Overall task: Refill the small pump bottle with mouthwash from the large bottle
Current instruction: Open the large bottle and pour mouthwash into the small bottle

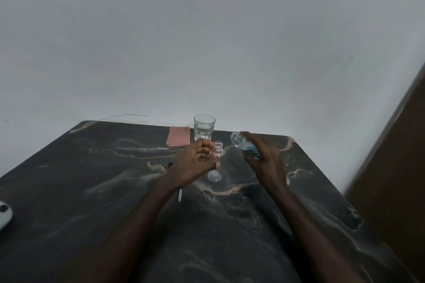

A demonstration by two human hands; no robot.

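1. The left hand (195,163) grips the small clear bottle (215,156), uncapped, tilted, raised off the dark marbled counter (115,190).
2. The right hand (262,156) grasps the large bottle (243,145) of blue mouthwash, open mouth angled toward the small one, apart.
3. A glass (204,130) and pink cloth (178,136) sit behind.

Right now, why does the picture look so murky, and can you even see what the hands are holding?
Head view: dim, flat light and soft focus; the clear small bottle in the left hand nearly vanishes, the right hand tilts the large bottle, and wide-angle distortion bends the table edges.
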